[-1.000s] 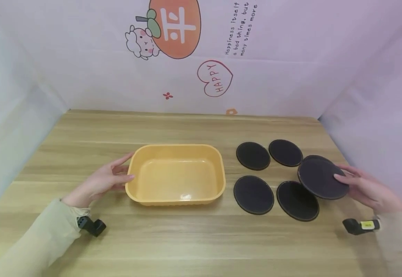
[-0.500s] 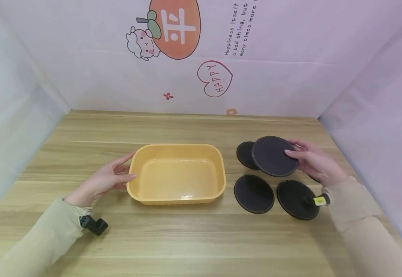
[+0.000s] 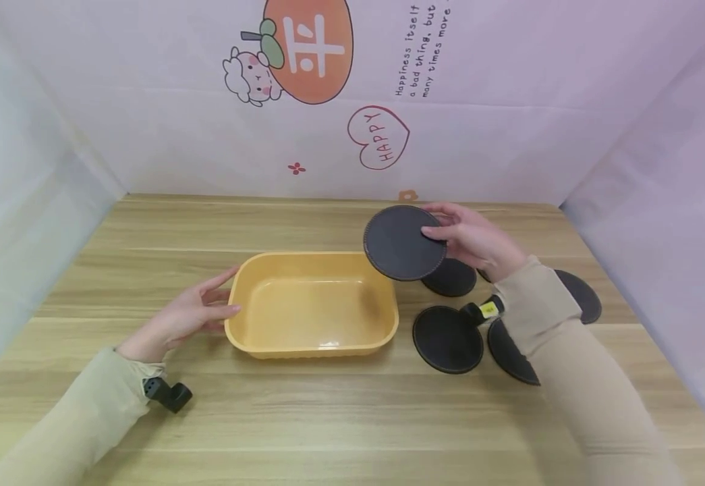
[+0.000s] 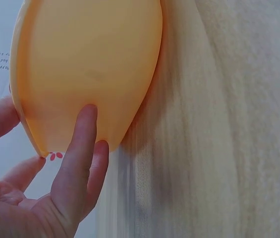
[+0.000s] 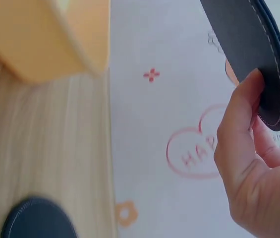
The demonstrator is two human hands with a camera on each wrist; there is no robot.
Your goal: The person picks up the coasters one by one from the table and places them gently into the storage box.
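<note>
Nearby, dark discs (image 3: 447, 339) lie toward the table's (image 3: 328, 425) right edge; mid-table, the left hand (image 3: 185, 316) grips the tub's (image 3: 303, 317) left end. Beyond, the right hand (image 3: 473, 237) pinches a raised disc (image 3: 399, 244) over the tub's far right corner.

a right hand (image 5: 266, 193), reaching in from the lower right, pinches a dark disc (image 5: 246, 44) near its lower end. the disc is tilted, seen at a slant, with pale stitching along its edge; its top runs out of view. at upper left, blurred, is part of a yellow container (image 5: 75, 29) on a wood-grain table (image 5: 75, 129). another disc (image 5: 38, 223) lies at the lower left, cut off by the bottom edge. behind, a white backdrop (image 5: 144, 114) carries a small red flower (image 5: 151, 75), an orange flower (image 5: 126, 213) and a red heart outline (image 5: 168, 158), lettered "hap" before the hand hides the rest.
</note>
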